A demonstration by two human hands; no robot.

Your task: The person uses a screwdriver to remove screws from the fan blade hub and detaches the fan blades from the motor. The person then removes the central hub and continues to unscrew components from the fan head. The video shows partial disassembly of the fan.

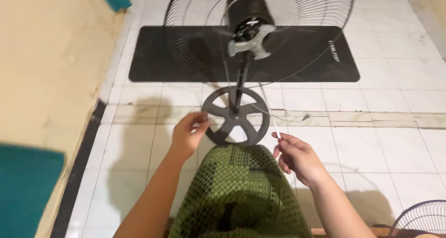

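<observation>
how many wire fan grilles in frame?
2. One grille is mounted on the fan behind the motor hub, top centre. A second grille shows partly at the bottom right corner, cut off by the frame edge.

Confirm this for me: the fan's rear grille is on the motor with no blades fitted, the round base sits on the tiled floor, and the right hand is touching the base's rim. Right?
Not quite. In the head view it is the left hand that touches the rim of the round base. The right hand is apart from it, pinching a thin white wire. The rear grille on the motor, bladeless, and the tiled floor are as you said.
</observation>
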